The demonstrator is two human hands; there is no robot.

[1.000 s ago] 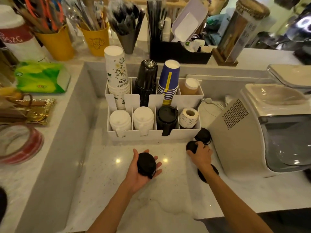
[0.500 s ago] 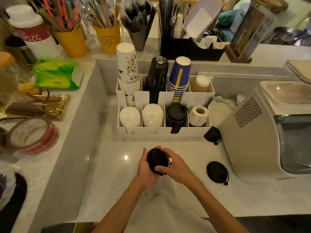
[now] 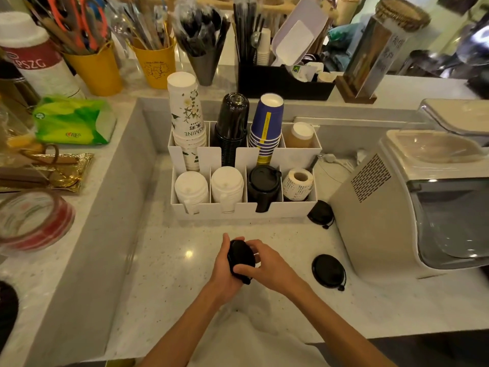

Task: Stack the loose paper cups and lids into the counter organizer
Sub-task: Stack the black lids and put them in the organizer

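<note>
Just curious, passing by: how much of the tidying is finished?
The organizer already holds cup stacks and lids. Both hands, left hand and right hand, hold black lids together. Two loose black lids remain on the counter: one beside the organizer, one nearer.

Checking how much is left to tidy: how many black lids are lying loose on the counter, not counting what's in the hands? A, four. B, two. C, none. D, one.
B: one loose black lid lies by the organizer's right front corner and another nearer, beside the machine; both hands hold the black lid stack.
</note>
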